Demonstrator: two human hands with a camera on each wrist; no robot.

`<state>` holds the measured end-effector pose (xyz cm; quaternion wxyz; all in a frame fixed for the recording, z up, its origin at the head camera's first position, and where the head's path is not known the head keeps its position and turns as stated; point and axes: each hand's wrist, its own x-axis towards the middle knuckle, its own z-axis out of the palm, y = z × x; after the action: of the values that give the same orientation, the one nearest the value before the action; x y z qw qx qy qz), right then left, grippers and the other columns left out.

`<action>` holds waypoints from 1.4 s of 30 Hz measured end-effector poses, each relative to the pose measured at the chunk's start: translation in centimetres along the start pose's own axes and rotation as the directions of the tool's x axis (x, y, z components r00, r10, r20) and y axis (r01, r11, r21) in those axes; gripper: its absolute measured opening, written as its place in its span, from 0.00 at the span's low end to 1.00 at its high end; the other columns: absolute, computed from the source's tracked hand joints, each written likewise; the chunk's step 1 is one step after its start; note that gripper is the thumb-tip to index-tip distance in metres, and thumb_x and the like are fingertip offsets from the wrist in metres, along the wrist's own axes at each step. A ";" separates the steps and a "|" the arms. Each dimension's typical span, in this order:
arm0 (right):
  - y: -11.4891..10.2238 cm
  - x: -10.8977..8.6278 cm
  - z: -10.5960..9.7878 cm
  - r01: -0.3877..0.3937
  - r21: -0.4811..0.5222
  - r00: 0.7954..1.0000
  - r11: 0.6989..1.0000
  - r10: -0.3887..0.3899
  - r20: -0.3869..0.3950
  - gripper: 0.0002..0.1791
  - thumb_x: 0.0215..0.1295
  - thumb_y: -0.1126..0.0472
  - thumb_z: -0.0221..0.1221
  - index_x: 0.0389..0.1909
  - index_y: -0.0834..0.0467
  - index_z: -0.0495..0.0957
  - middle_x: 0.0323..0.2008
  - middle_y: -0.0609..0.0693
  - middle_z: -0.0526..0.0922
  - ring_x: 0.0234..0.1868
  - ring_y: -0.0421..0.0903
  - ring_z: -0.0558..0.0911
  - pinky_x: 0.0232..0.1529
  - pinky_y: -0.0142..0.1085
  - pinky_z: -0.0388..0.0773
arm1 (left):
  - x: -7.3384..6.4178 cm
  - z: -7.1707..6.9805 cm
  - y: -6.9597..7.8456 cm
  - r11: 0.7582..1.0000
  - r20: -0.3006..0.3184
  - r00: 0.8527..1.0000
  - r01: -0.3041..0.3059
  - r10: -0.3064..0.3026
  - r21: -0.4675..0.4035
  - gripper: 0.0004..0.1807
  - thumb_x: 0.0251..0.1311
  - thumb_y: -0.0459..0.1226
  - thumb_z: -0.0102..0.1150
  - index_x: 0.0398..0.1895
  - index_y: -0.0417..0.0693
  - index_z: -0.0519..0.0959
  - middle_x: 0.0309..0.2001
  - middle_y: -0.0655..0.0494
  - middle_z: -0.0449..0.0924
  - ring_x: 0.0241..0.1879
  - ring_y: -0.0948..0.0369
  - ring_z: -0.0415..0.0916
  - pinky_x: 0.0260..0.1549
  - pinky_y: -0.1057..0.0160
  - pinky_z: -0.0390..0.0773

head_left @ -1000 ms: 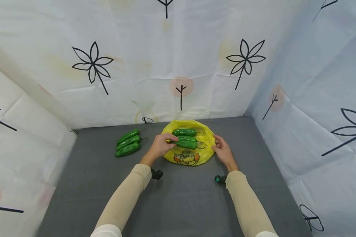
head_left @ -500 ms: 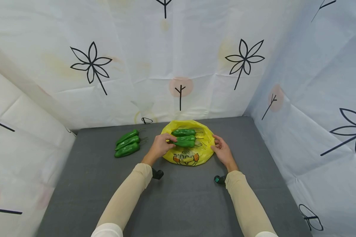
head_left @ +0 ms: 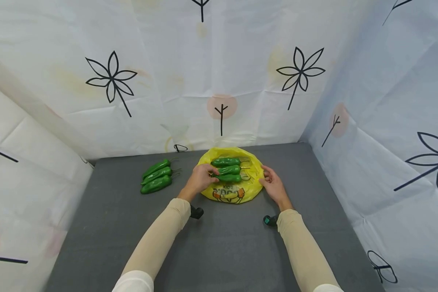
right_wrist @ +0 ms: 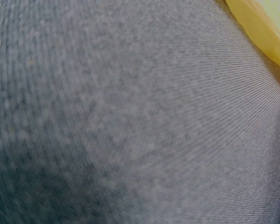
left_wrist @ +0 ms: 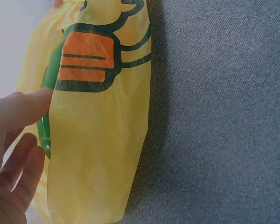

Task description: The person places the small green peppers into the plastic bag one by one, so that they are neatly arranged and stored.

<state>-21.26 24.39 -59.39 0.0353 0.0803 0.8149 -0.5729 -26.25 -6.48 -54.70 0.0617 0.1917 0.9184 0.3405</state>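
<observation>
From here, the peppers [head_left: 157, 184] are deep green, the bag [head_left: 250, 191] bright yellow with orange-and-black print. The worktop [head_left: 222, 247] is plain grey, the sleeves [head_left: 157, 240] beige, the white cloth [head_left: 248, 52] patterned with black-outlined flowers [head_left: 111, 78] and pink discs [head_left: 213, 111].

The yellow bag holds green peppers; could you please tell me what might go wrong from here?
The left hand is right at the front green pepper in the yellow bag, so withdrawing might nudge it. The bag looks thin and could sag inward if the right hand at its rim lets go.
</observation>
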 end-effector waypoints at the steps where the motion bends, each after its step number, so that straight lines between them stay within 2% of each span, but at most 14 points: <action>1: 0.0 0.0 0.0 0.002 -0.003 1.000 1.000 -0.002 0.001 0.32 0.75 0.62 0.57 0.77 0.48 0.63 0.66 0.61 0.74 0.54 0.49 0.73 0.52 0.37 0.72 | 0.0 0.0 0.0 1.000 0.001 1.000 -0.003 0.003 -0.003 0.11 0.56 0.37 0.76 0.43 0.50 0.90 0.49 0.56 0.87 0.50 0.54 0.82 0.50 0.53 0.83; 8: 0.0 0.3 -0.1 0.002 -0.004 1.000 1.000 -0.002 0.005 0.32 0.75 0.61 0.57 0.77 0.47 0.63 0.66 0.61 0.74 0.53 0.50 0.73 0.52 0.39 0.72 | 0.1 -0.2 0.0 1.000 -0.001 1.000 -0.007 0.007 -0.009 0.11 0.56 0.38 0.76 0.43 0.51 0.90 0.50 0.56 0.86 0.52 0.53 0.81 0.54 0.48 0.82; 13: 0.1 0.3 -0.2 0.010 -0.018 1.000 1.000 -0.010 0.007 0.32 0.75 0.61 0.57 0.77 0.48 0.63 0.65 0.61 0.74 0.54 0.51 0.73 0.54 0.41 0.72 | 0.1 -0.4 0.3 0.999 -0.030 0.998 -0.049 0.050 0.017 0.14 0.56 0.38 0.76 0.47 0.49 0.88 0.52 0.53 0.85 0.56 0.49 0.78 0.66 0.44 0.75; 16: 0.0 0.3 -0.1 0.008 -0.016 1.000 1.000 -0.007 0.007 0.32 0.75 0.61 0.57 0.77 0.47 0.63 0.65 0.60 0.74 0.54 0.51 0.73 0.54 0.42 0.72 | 0.0 -0.4 0.4 0.995 -0.073 0.994 -0.078 0.081 0.055 0.19 0.57 0.39 0.75 0.52 0.48 0.86 0.55 0.52 0.82 0.60 0.48 0.75 0.70 0.43 0.70; 18: 0.0 0.3 -0.1 0.007 -0.018 1.000 1.000 -0.007 0.008 0.32 0.75 0.61 0.57 0.77 0.47 0.63 0.65 0.60 0.74 0.54 0.51 0.73 0.54 0.42 0.72 | -0.1 -0.5 0.5 0.993 -0.105 0.990 -0.085 0.094 0.086 0.23 0.59 0.42 0.75 0.57 0.50 0.84 0.58 0.51 0.80 0.61 0.48 0.73 0.68 0.44 0.72; 21: 0.0 0.2 0.0 0.006 -0.026 1.000 1.000 -0.006 0.011 0.32 0.75 0.61 0.57 0.77 0.46 0.63 0.65 0.60 0.74 0.54 0.51 0.73 0.55 0.42 0.72 | -0.3 -0.4 0.5 0.985 -0.140 0.985 -0.081 0.103 0.153 0.30 0.60 0.48 0.73 0.66 0.53 0.78 0.65 0.50 0.75 0.65 0.48 0.69 0.66 0.43 0.73; 24: 0.0 0.1 0.0 0.003 -0.024 1.000 1.000 -0.003 0.012 0.32 0.75 0.61 0.57 0.77 0.46 0.63 0.66 0.59 0.74 0.55 0.51 0.73 0.55 0.42 0.72 | -0.4 -0.4 0.5 0.972 -0.156 0.982 -0.068 0.104 0.223 0.38 0.61 0.54 0.70 0.73 0.57 0.71 0.73 0.49 0.68 0.73 0.45 0.63 0.69 0.39 0.69; 31: 0.0 0.0 0.1 0.010 -0.037 1.000 0.999 -0.010 0.011 0.32 0.76 0.60 0.57 0.77 0.46 0.62 0.66 0.59 0.74 0.54 0.51 0.73 0.54 0.41 0.72 | -0.7 -0.1 0.0 0.942 -0.147 0.987 -0.006 0.058 0.336 0.47 0.61 0.66 0.61 0.81 0.70 0.56 0.83 0.51 0.48 0.81 0.41 0.45 0.78 0.36 0.50; 37: -0.1 -0.1 0.1 -0.003 -0.038 1.000 0.999 0.003 0.009 0.32 0.76 0.60 0.57 0.78 0.46 0.62 0.66 0.59 0.74 0.55 0.52 0.73 0.55 0.42 0.72 | -1.1 -0.2 -0.3 0.932 -0.143 0.989 0.087 -0.038 0.353 0.48 0.62 0.70 0.55 0.82 0.74 0.49 0.84 0.52 0.41 0.82 0.40 0.37 0.79 0.34 0.42; 42: -0.2 -0.2 0.1 -0.007 -0.033 1.000 0.999 0.007 0.002 0.32 0.76 0.61 0.57 0.77 0.46 0.63 0.66 0.59 0.75 0.54 0.51 0.74 0.54 0.41 0.73 | -1.5 -0.3 -1.0 0.927 -0.146 0.985 0.135 -0.089 0.350 0.48 0.64 0.71 0.52 0.83 0.74 0.46 0.85 0.55 0.35 0.83 0.40 0.30 0.79 0.34 0.35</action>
<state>-21.07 24.17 -59.21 0.0395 0.0821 0.8240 -0.5591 -25.27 -7.90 -55.12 -0.0138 0.1247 0.9766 0.1745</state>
